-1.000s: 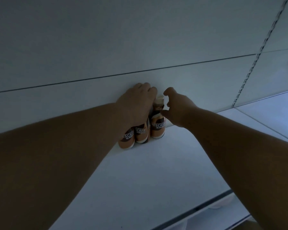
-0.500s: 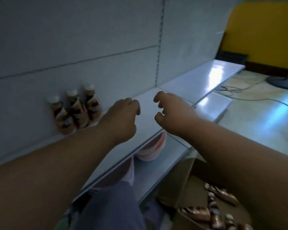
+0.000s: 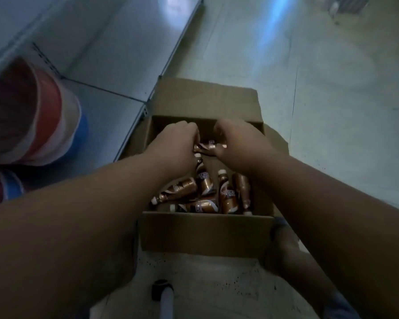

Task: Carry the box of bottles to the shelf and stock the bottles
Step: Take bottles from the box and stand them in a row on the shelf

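Reaching down into the open box (image 3: 203, 236), both hands met over a single bottle (image 3: 204, 147) that lay on its side near the far wall. The left hand (image 3: 173, 143) had its fingers curled down over the bottle's body end, though whether they truly gripped it or only covered it could not be told, since the knuckles hid the contact. The right hand (image 3: 237, 143) was curled at the cap end, its thumb lying just beside the cap; a firm pinch could not be confirmed there either. The bottle spanned the gap between the two hands, its brown body showing between them. Nearer the person, below the wrists, more bottles (image 3: 205, 194) lay jumbled on the box floor, some overlapping, with white caps pointing different ways. The box sat on the floor (image 3: 332, 88) with its flaps open, just beside the low shelf (image 3: 101, 72), where red, white and blue tubs (image 3: 39, 120) stood at the left.
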{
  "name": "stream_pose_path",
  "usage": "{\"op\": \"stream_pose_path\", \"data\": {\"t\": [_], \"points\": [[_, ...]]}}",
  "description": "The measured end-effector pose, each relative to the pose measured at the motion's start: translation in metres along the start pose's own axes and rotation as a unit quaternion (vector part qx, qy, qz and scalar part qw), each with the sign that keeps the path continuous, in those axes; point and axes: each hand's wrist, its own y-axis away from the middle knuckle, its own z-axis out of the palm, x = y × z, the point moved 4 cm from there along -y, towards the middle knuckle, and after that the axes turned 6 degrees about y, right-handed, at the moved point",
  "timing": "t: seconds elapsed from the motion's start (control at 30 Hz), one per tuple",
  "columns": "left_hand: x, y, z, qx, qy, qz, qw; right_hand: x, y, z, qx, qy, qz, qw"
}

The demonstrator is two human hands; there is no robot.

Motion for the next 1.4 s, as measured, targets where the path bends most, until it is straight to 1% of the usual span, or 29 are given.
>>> {"op": "stream_pose_path", "data": {"t": [0.1, 0.2, 0.3, 0.33, 0.4, 0.47, 0.5, 0.53, 0.6, 0.67, 0.73, 0.77, 0.83, 0.9, 0.93, 1.07, 1.1, 1.2, 1.27, 1.3, 1.4], "points": [[-0.012, -0.036, 0.046, -0.041, -0.009, -0.022, 0.999, 0.038, -0.025, 0.042, -0.018, -0.005, 0.029, 0.999], [-0.039, -0.068, 0.086, -0.092, -0.016, -0.058, 0.994, 0.065, -0.053, 0.088, -0.072, -0.004, 0.048, 0.996], [-0.071, -0.095, 0.116, -0.119, 0.015, -0.111, 0.987, 0.078, -0.083, 0.125, -0.106, -0.002, 0.047, 0.993], [-0.08, -0.102, 0.125, -0.12, 0.032, -0.142, 0.982, 0.08, -0.094, 0.137, -0.11, 0.002, 0.044, 0.993], [-0.097, -0.114, 0.142, -0.119, 0.066, -0.229, 0.964, 0.082, -0.118, 0.157, -0.114, 0.019, 0.032, 0.993], [-0.113, -0.122, 0.162, -0.129, 0.108, -0.329, 0.929, 0.085, -0.139, 0.175, -0.118, 0.051, 0.014, 0.992], [-0.119, -0.126, 0.175, -0.148, 0.126, -0.359, 0.913, 0.088, -0.148, 0.183, -0.124, 0.072, 0.011, 0.99], [-0.122, -0.128, 0.188, -0.172, 0.141, -0.373, 0.901, 0.092, -0.154, 0.192, -0.13, 0.1, 0.012, 0.986], [-0.128, -0.133, 0.212, -0.213, 0.159, -0.369, 0.891, 0.099, -0.16, 0.206, -0.137, 0.171, 0.016, 0.976], [-0.129, -0.137, 0.227, -0.238, 0.156, -0.344, 0.895, 0.103, -0.16, 0.212, -0.113, 0.225, 0.018, 0.968], [-0.128, -0.14, 0.229, -0.24, 0.157, -0.329, 0.9, 0.108, -0.161, 0.219, -0.12, 0.239, 0.039, 0.963], [-0.129, -0.14, 0.229, -0.24, 0.171, -0.331, 0.897, 0.112, -0.162, 0.223, -0.142, 0.224, 0.058, 0.962], [-0.131, -0.138, 0.229, -0.235, 0.215, -0.347, 0.882, 0.118, -0.161, 0.228, -0.187, 0.128, 0.118, 0.967], [-0.13, -0.135, 0.225, -0.214, 0.266, -0.358, 0.869, 0.124, -0.158, 0.223, -0.187, 0.007, 0.182, 0.965], [-0.129, -0.133, 0.221, -0.201, 0.292, -0.353, 0.866, 0.125, -0.154, 0.216, -0.179, -0.042, 0.199, 0.962], [-0.116, -0.12, 0.183, -0.173, 0.341, -0.322, 0.866, 0.116, -0.126, 0.174, -0.166, -0.157, 0.183, 0.956], [-0.114, -0.115, 0.17, -0.167, 0.36, -0.325, 0.858, 0.11, -0.117, 0.16, -0.162, -0.183, 0.178, 0.953], [-0.099, -0.092, 0.126, -0.149, 0.465, -0.325, 0.81, 0.088, -0.095, 0.113, -0.132, -0.24, 0.161, 0.948], [-0.088, -0.073, 0.089, -0.117, 0.55, -0.321, 0.762, 0.07, -0.078, 0.078, -0.107, -0.293, 0.161, 0.936], [-0.082, -0.061, 0.069, -0.102, 0.596, -0.317, 0.73, 0.059, -0.068, 0.06, -0.095, -0.327, 0.162, 0.926], [-0.063, -0.022, 0.004, -0.048, 0.73, -0.28, 0.621, 0.012, -0.038, 0.01, -0.056, -0.422, 0.144, 0.893]]}}
